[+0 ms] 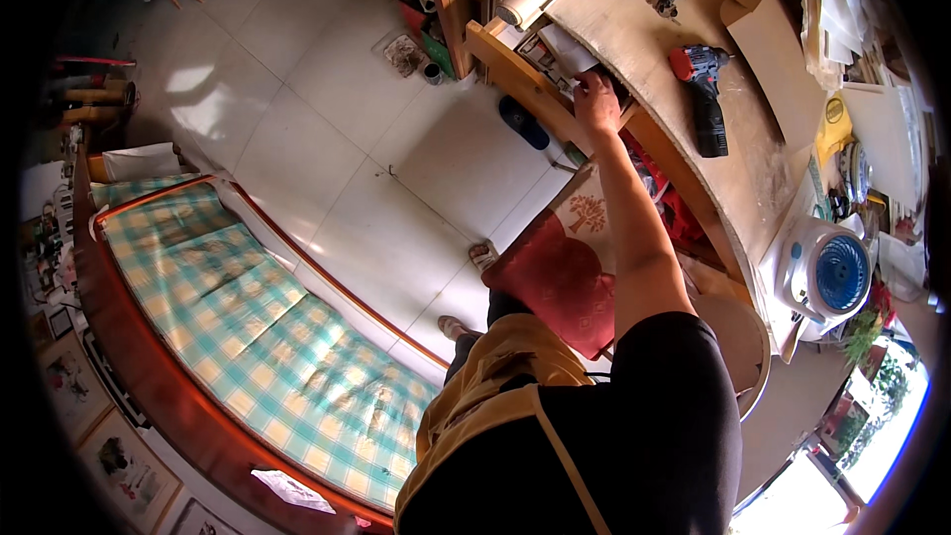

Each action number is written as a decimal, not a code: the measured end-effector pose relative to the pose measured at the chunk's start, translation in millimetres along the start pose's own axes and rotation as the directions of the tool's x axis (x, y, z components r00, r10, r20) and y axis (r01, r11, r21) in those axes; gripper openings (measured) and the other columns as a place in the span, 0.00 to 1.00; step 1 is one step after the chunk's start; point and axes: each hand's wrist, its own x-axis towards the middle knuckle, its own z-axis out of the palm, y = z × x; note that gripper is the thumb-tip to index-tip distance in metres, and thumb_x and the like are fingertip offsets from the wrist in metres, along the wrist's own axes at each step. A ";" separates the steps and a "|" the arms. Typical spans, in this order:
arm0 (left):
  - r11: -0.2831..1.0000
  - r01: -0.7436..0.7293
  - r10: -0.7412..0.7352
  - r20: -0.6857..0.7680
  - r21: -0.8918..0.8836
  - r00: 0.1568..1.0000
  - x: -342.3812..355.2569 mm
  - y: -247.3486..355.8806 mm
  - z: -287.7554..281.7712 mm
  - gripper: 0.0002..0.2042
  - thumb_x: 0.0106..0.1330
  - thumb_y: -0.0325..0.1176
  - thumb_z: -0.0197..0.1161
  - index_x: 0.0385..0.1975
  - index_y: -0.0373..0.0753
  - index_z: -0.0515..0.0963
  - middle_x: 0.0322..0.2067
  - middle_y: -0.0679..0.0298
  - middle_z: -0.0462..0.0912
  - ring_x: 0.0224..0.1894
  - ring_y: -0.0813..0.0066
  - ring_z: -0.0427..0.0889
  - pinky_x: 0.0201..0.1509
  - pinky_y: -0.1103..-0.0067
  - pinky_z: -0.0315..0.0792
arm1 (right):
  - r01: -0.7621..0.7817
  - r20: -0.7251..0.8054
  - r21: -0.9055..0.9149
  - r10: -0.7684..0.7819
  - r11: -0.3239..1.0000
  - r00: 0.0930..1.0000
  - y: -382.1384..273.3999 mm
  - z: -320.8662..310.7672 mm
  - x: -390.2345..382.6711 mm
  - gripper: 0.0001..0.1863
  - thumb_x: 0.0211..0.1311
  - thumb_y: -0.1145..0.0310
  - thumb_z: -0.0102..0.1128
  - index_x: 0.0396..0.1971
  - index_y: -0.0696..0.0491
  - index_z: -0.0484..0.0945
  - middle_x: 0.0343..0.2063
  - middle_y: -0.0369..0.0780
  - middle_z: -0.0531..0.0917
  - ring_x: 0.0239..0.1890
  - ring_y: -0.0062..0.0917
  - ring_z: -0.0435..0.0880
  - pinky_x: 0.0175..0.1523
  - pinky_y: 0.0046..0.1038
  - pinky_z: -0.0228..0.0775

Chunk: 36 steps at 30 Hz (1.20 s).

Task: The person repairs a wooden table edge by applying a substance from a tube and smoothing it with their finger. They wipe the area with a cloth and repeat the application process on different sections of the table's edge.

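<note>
One hand, our right hand (pixel 596 109), reaches into the open drawer (pixel 530 85) under the tabletop (pixel 763 178); the drawer's long front slants upper left to lower right. We cannot tell its grip; our left hand is out of view.

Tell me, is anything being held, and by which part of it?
That cannot be told: the right hand is at the open drawer, but any grip there is unclear. The left hand is out of view.

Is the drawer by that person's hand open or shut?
Open: the drawer juts from the desk, showing its contents beside the right hand.
</note>
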 end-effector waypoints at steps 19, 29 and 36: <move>0.999 -0.030 0.030 -0.030 0.024 0.999 30.2 10.7 -31.8 0.19 0.72 0.39 0.57 0.52 0.28 0.76 0.49 0.46 0.80 0.50 0.50 0.78 0.57 0.64 0.72 | -0.084 -0.238 -0.041 0.072 0.996 0.969 37.3 -62.2 -65.4 0.09 0.63 0.60 0.62 0.41 0.42 0.84 0.39 0.40 0.86 0.44 0.39 0.85 0.47 0.39 0.77; 0.999 0.035 -0.034 -0.030 0.022 0.999 -0.2 0.0 -20.5 0.20 0.71 0.39 0.57 0.52 0.27 0.76 0.49 0.45 0.80 0.51 0.49 0.78 0.58 0.63 0.71 | 0.194 0.052 -0.360 -0.188 0.913 0.981 15.0 -31.4 -13.9 0.10 0.59 0.64 0.65 0.40 0.43 0.86 0.42 0.39 0.85 0.48 0.38 0.84 0.51 0.39 0.77; 0.991 0.131 -0.131 -0.034 0.002 0.991 -37.8 -29.7 -12.5 0.20 0.71 0.39 0.57 0.52 0.26 0.75 0.48 0.44 0.80 0.51 0.49 0.77 0.59 0.63 0.71 | 0.268 0.245 -0.543 -0.155 0.796 0.957 17.7 -26.3 9.3 0.18 0.58 0.62 0.64 0.49 0.44 0.83 0.52 0.41 0.84 0.56 0.41 0.82 0.56 0.41 0.78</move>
